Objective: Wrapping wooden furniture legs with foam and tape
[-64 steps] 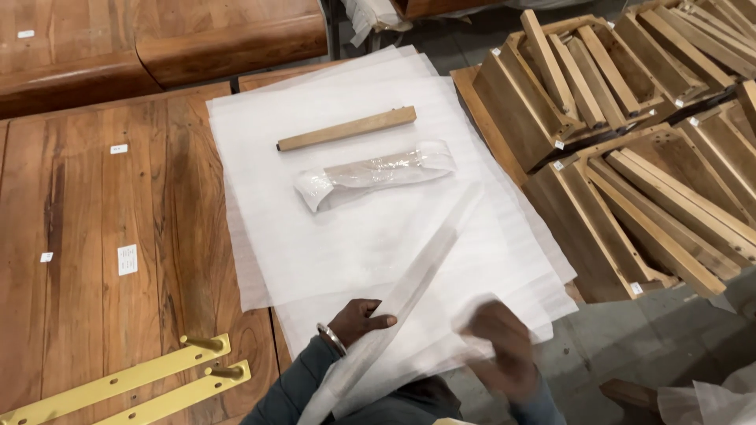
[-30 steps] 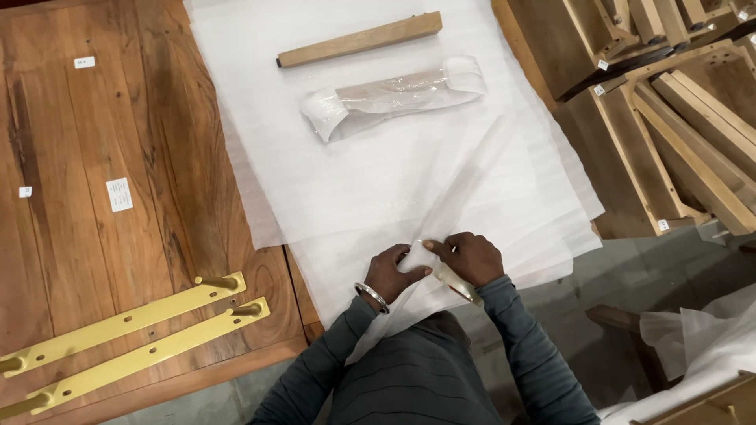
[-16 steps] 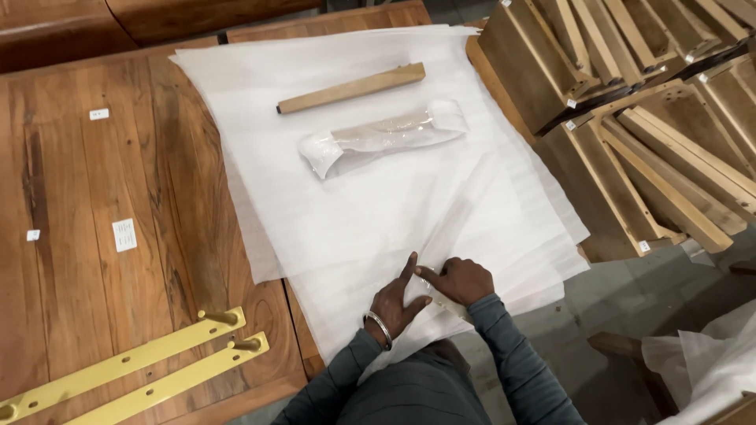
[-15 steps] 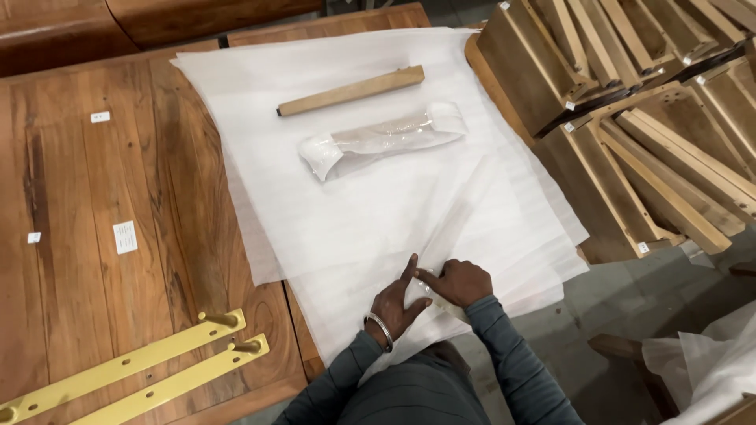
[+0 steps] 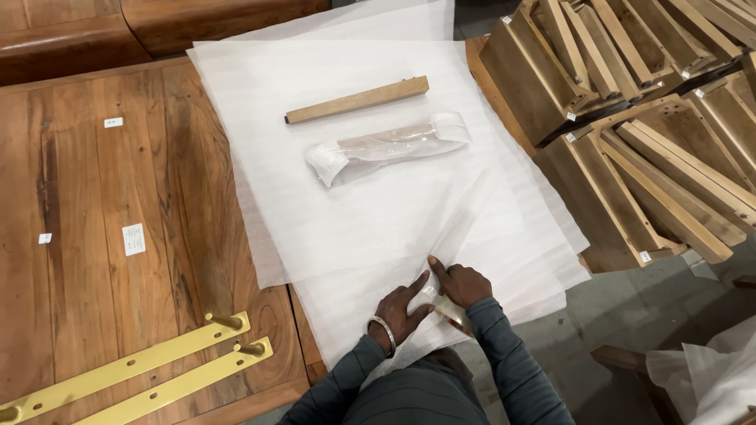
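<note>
Two hands pressed on white foam sheet [image 5: 378, 228] at the near table edge: left hand [image 5: 402, 308] flat, fingers spread narrow, index stretched toward 1 o'clock; right hand [image 5: 463, 283] curled, knuckles up, index tip pinning a fold. Both touching, thumbs nearly meeting. Beneath them, a long thing [image 5: 450, 319] rolled in the foam, only a brown end peeping out just at 5 o'clock of the left hand, under the right wrist. Long axis hard to tell; seemingly slanted from 5 o'clock up toward 12 along the raised crease. Right hand nearer that exposed end. No firm grasp visible; more a pressing than a holding.

Farther up the sheet, at 12 o'clock from the hands and well apart: a wrapped piece [image 5: 387, 148] in foam and clear film, lying nearly crosswise, and beyond it a bare wooden bar [image 5: 357, 100], parallel. Two yellow metal brackets [image 5: 138, 370] at 9 o'clock on the wooden tabletop [image 5: 102, 197]. Stacked wooden frames [image 5: 646, 118] at 2 o'clock, off the table.
</note>
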